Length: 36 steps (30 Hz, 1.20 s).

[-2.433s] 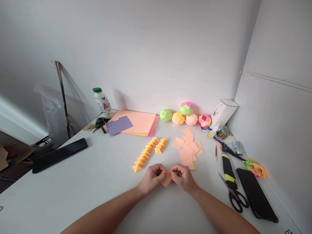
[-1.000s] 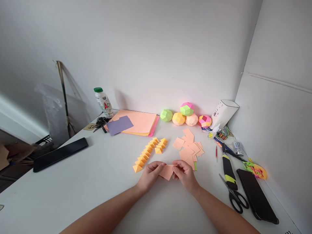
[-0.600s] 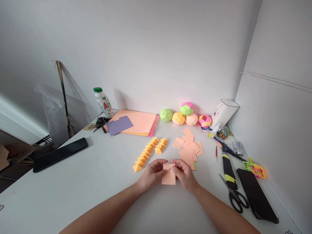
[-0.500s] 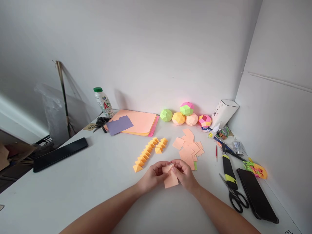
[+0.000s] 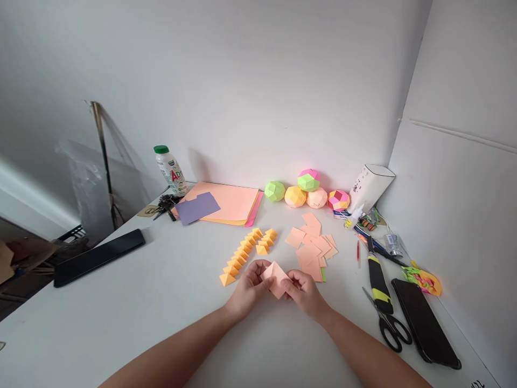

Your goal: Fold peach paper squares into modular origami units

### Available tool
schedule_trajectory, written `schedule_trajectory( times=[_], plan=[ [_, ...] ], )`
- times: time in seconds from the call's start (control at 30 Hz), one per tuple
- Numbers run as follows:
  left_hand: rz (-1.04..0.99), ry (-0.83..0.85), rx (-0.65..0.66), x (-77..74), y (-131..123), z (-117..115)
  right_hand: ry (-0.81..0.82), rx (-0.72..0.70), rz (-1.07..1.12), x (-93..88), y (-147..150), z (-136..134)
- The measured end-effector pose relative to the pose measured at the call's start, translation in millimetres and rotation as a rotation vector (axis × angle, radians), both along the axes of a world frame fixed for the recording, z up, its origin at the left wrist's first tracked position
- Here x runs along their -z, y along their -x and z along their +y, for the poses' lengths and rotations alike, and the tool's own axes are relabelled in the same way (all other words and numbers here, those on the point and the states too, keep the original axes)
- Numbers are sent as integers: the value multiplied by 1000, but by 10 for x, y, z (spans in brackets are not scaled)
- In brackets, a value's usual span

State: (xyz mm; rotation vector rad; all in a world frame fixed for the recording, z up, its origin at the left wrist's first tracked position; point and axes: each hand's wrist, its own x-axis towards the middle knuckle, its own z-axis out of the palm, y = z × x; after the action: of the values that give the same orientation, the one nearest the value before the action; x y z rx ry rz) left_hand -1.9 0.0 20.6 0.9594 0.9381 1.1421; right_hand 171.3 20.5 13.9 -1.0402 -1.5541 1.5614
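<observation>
- At the near side of the counter (image 5: 194, 328), the left hand (image 5: 249, 290) and right hand (image 5: 306, 293) pinch opposite sides of a creased peach paper (image 5: 278, 280), held between them.
- Right of both hands: scissors (image 5: 384, 318) and a black phone (image 5: 425, 323), lying flat.
- Just beyond the hands: folded orange papers (image 5: 238, 262), two rows; loose sheets (image 5: 310, 252), overlapping.
- Far side, before the wall (image 5: 242, 108): five paper balls (image 5: 309, 181), one resting on two others.
</observation>
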Motion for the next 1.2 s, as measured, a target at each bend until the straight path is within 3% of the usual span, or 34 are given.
schedule_trajectory(
  times=[0.2,0.4,0.5,0.63,0.77,0.87,0.97,1.07,1.2],
  plan=[
    [22,3,126,85,-1,2,15,134,32,5,4,20],
    [155,36,-1,40,-37,14,13,73,68,25,-9,36],
    [171,75,-70,-10,-46,11,-37,139,81,45,-3,43],
    [184,130,-165,-15,-28,4,-190,276,120,73,1,38],
    [230,66,28,-15,6,-22,-517,341,-20,78,-1,12],
    [259,44,113,-28,17,-32,-728,293,-81,82,9,-2],
    [207,55,112,-14,16,-12,-796,198,-81,91,29,-8],
    [159,58,117,24,16,18,-749,145,-62,90,41,-6],
    [120,35,128,47,18,29,-559,19,39,60,29,9]
  ],
)
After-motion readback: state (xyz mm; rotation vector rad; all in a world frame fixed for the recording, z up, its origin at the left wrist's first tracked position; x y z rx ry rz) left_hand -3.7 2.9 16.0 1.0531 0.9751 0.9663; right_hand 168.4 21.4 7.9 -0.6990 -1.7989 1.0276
